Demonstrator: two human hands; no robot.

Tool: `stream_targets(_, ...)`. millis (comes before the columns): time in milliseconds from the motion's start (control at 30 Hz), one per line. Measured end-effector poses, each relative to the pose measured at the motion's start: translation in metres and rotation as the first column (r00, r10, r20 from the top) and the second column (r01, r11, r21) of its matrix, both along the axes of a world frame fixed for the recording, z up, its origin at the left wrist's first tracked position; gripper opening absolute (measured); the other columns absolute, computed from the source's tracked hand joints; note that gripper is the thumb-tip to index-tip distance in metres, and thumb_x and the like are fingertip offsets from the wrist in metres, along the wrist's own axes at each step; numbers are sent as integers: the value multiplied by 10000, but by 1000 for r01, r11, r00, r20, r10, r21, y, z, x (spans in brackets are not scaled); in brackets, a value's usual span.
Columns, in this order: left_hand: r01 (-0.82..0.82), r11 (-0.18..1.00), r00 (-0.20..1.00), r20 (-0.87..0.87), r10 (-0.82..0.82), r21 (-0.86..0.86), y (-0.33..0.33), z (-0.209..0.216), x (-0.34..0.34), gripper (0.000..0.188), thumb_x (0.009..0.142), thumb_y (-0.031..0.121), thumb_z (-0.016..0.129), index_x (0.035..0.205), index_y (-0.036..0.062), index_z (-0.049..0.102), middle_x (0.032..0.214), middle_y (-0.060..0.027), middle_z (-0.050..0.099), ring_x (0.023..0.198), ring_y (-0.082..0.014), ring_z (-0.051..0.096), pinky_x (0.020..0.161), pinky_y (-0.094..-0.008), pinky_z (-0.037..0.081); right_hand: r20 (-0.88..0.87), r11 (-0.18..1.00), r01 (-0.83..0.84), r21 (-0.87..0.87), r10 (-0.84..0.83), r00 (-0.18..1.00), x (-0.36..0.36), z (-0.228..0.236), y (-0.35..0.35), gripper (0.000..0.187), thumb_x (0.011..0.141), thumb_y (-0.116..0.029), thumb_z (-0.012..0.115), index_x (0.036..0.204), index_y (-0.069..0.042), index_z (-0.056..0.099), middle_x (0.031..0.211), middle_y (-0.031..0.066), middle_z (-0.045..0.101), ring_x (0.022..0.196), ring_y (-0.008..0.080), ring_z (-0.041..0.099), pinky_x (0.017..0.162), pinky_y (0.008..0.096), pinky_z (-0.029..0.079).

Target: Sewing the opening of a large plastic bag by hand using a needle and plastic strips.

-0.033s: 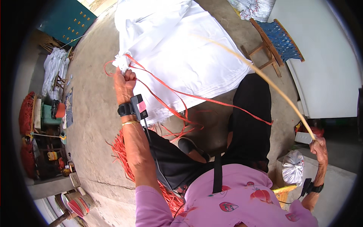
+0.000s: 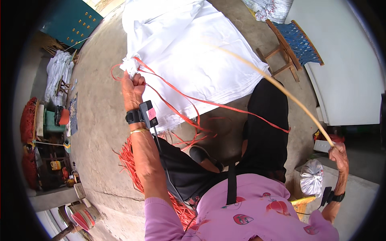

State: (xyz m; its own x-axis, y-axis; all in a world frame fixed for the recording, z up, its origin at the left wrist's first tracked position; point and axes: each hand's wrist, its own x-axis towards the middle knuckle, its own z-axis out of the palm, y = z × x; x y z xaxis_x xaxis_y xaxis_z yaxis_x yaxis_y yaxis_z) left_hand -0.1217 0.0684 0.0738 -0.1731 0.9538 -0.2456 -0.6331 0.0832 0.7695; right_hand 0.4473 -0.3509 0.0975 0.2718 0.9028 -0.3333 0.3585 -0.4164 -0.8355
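A large white cloth (image 2: pixel 193 60) spreads out ahead of me, its frayed near edge by my knees. At its left side my left hand (image 2: pixel 133 82) is closed round a bunched corner (image 2: pixel 129 64) of it. Red plastic strands (image 2: pixel 181 93) run from beside that fist across the cloth towards my right leg. My right hand (image 2: pixel 339 156) is out at the far right, closed round the end of a long, thin, pale stick (image 2: pixel 289 94). The stick slants forward and left over the cloth, and its far end blurs against the white.
A heap of red strands (image 2: pixel 130 164) lies beside my left leg. A wooden stool with a blue woven seat (image 2: pixel 297 42) stands at the right, before a white cabinet (image 2: pixel 341 72). Near my right wrist is a clear plastic bundle (image 2: pixel 311 176). Buckets (image 2: pixel 82 217) stand at lower left.
My right hand and the stick have shifted very slightly to the left. My left hand stays on the bunched cloth.
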Motion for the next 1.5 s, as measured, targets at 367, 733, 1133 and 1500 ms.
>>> stream_targets(367,-39,999,946,-322,43,19,-71,-1,49,294,883,262,564,1024,16,489,1056,-149,612,440,-29,213,403,-193,205,356,598,-330,730,80,931,-158,-3,401,393,883,-402,507,781,-42,625,554,-12,426,538,103,425,509,284,340)
stream_targets(733,228,960,968,-68,-241,-160,-116,-56,72,221,901,218,545,1048,52,546,834,-38,653,389,-35,223,381,-201,190,811,618,-612,493,-73,580,-112,-93,357,234,830,-269,574,857,-49,650,699,92,618,649,226,590,547,328,415)
stream_targets(1133,384,913,923,90,-375,-139,-134,-70,115,220,902,183,539,1053,26,564,761,-51,655,370,-31,249,356,-204,175,154,877,412,245,-455,877,45,-136,162,420,867,-370,575,556,-93,515,497,-50,378,493,35,344,449,206,281)
stream_targets(1500,391,915,916,137,-376,-102,-142,-66,119,185,890,153,543,1025,28,565,786,-68,657,390,-46,245,387,-203,206,596,912,145,385,-366,715,-52,-49,232,373,838,-411,530,943,-75,655,875,116,645,729,231,616,681,350,482)
